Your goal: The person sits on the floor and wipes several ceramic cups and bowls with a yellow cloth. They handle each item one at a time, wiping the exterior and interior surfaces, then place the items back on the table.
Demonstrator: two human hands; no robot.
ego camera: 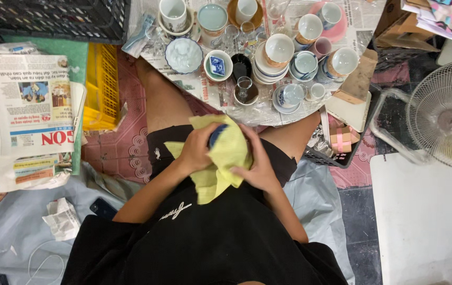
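Two hands together at centre frame: the left hand (197, 148) grips a small blue cup (217, 133), mostly swaddled in a yellow cloth (226, 158), while the right hand (257, 163) presses the cloth around it. At twelve o'clock, cups and bowls (279, 53) crowd newspaper. A fan (445, 113) at three o'clock, a newspaper stack (25, 111) at nine.

Blue cup (217, 133) wrapped in yellow cloth (225, 158), above lap.
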